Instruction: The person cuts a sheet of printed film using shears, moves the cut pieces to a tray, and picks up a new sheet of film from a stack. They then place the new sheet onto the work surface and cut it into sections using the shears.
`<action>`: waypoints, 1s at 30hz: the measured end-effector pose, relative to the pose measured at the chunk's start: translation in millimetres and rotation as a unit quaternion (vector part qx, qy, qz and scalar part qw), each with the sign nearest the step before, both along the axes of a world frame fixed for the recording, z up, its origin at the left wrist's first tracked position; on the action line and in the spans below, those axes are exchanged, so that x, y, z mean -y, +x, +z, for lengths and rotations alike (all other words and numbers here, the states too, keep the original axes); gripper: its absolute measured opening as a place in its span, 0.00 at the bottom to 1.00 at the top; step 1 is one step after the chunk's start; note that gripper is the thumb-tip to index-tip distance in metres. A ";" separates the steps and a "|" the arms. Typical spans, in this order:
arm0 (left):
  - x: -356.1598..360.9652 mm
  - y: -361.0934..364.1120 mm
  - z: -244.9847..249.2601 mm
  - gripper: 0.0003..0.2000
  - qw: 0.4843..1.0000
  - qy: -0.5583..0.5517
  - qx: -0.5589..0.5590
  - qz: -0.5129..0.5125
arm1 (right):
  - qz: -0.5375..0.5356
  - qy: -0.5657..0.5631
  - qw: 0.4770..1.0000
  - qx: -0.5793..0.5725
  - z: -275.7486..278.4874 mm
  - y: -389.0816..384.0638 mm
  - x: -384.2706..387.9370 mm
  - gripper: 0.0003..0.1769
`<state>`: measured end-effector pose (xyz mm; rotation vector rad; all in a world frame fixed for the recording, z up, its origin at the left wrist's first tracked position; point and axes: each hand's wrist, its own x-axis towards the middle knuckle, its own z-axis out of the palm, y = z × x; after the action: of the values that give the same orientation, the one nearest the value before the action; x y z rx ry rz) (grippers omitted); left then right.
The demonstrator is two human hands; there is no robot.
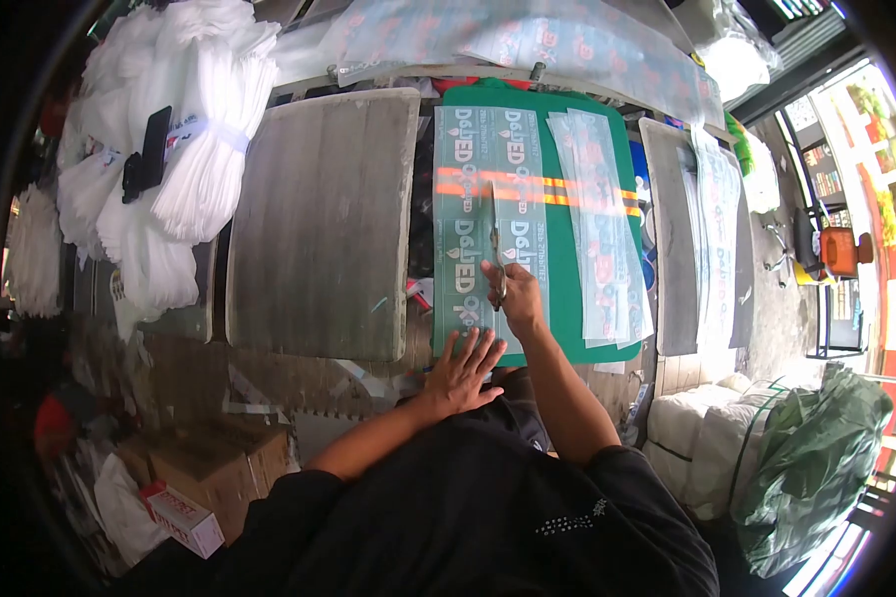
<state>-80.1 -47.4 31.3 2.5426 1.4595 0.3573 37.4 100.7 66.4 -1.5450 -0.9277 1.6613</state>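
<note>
A printed clear plastic sheet [455,274] with white lettering lies on the left part of a green board [564,323]. My right hand [516,296] is closed around the handles of a pair of scissors [495,234], whose blades point away from me along the middle of the sheet. My left hand [465,370] rests flat, fingers spread, at the sheet's near edge. Orange striped tape [558,191] runs across the board and sheet. To the right, a stack of narrow printed plastic strips [607,259] lies on the same board.
A bare grey board [319,229] stands to the left, beyond it bundled white plastic [204,179] with a dark phone-like device [155,147]. More printed strips [712,239] lie on the right board. Cardboard boxes [214,468] are lower left; a green wrapped bundle [816,458] is lower right.
</note>
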 end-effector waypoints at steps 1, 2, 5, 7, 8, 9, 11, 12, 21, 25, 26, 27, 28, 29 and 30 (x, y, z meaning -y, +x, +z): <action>-0.1 -0.1 0.1 0.43 1.000 -0.003 -0.002 -0.002 | -0.001 0.001 1.000 -0.006 -2.9 -1.2 -3.7 0.23; -0.5 -0.2 0.1 0.43 1.000 -0.001 -0.002 -0.003 | -0.001 0.002 1.000 -0.012 -5.4 -2.1 -7.9 0.23; 0.5 -0.3 -1.6 0.43 1.000 0.005 -0.024 -0.006 | 0.005 0.013 1.000 -0.001 -1.3 -3.9 -19.0 0.23; 0.6 0.0 -3.7 0.43 0.999 0.003 -0.036 -0.008 | 0.002 0.013 1.000 0.000 -1.9 -5.7 -27.5 0.23; 0.5 0.0 -4.8 0.43 0.999 0.003 -0.037 -0.008 | -0.002 0.012 1.000 0.000 -2.5 -6.8 -31.0 0.23; 0.2 0.0 -6.5 0.43 0.999 0.008 -0.034 -0.008 | -0.001 0.012 1.000 -0.001 -1.1 -7.8 -34.1 0.23; 0.5 -0.1 -9.0 0.43 0.999 0.011 -0.034 -0.006 | -0.003 0.008 1.000 -0.008 2.2 -9.0 -40.2 0.22; 0.6 -0.1 -10.8 0.42 0.999 0.016 -0.034 -0.008 | 0.000 0.007 1.000 -0.009 0.7 -9.3 -42.7 0.22; 0.6 0.8 -20.8 0.39 0.998 0.055 -0.043 0.002 | -0.016 0.008 0.999 -0.043 -14.7 -14.7 -45.1 0.22; -0.2 1.5 -20.4 0.39 0.997 0.055 -0.057 0.004 | -0.010 0.003 0.999 -0.050 -17.6 -15.5 -44.8 0.22; -0.1 1.8 -20.4 0.39 0.997 0.053 -0.058 0.004 | -0.015 0.007 0.997 -0.072 -17.9 -15.5 -44.6 0.22; -0.3 2.0 -20.0 0.39 0.997 0.052 -0.058 0.004 | -0.015 0.006 0.997 -0.072 -16.7 -15.1 -44.7 0.22; -0.8 2.1 -19.7 0.39 0.997 0.050 -0.058 0.005 | -0.010 0.005 0.997 -0.075 -15.4 -14.2 -45.0 0.25; -1.0 2.3 -19.7 0.39 0.997 0.050 -0.059 0.005 | -0.005 0.004 0.997 -0.079 -14.1 -13.8 -45.2 0.28; -0.9 2.5 -20.1 0.39 0.997 0.051 -0.058 0.007 | -0.005 0.004 0.997 -0.080 -13.2 -14.1 -45.2 0.28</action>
<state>-77.6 -46.5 11.3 2.6756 1.5369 0.2968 23.3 145.8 53.2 -1.3865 -0.8407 1.7439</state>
